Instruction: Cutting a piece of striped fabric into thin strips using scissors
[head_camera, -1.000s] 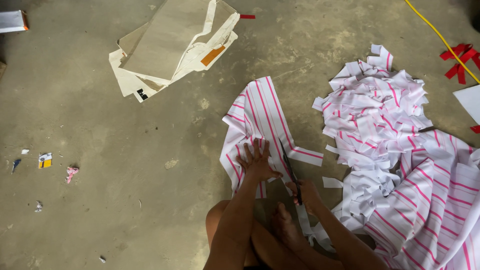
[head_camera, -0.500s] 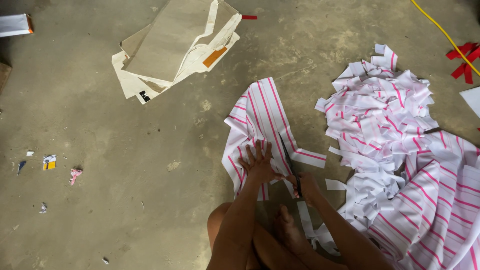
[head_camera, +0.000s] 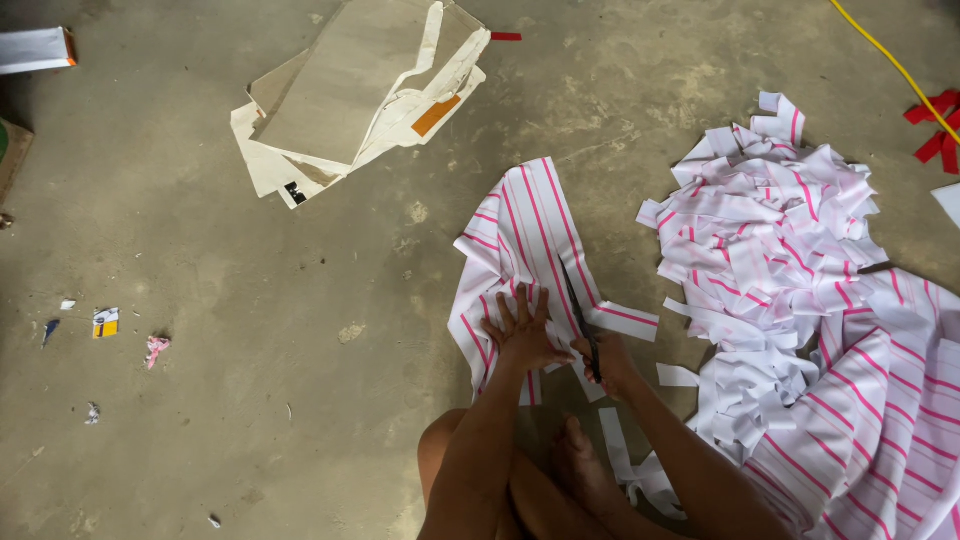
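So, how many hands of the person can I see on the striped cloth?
2. The left hand lies flat, fingers spread, on the striped cloth. The right hand is beside it, holding scissors that cut into the cloth.

L hand (head_camera: 522, 335) slides slightly toward body on striped cloth (head_camera: 530, 235) | R hand (head_camera: 608, 362) w/ scissors (head_camera: 580, 315) now more visible, blades further up the cloth vs 1 s ago | view drifts a bit, strip pile (head_camera: 770, 260) shifts right in frame

Left hand (head_camera: 522, 335) flat on cloth piece (head_camera: 530, 240); scissors (head_camera: 580, 315) just right; strip pile (head_camera: 770, 250) farther right; cardboard stack (head_camera: 350, 95) behind-left
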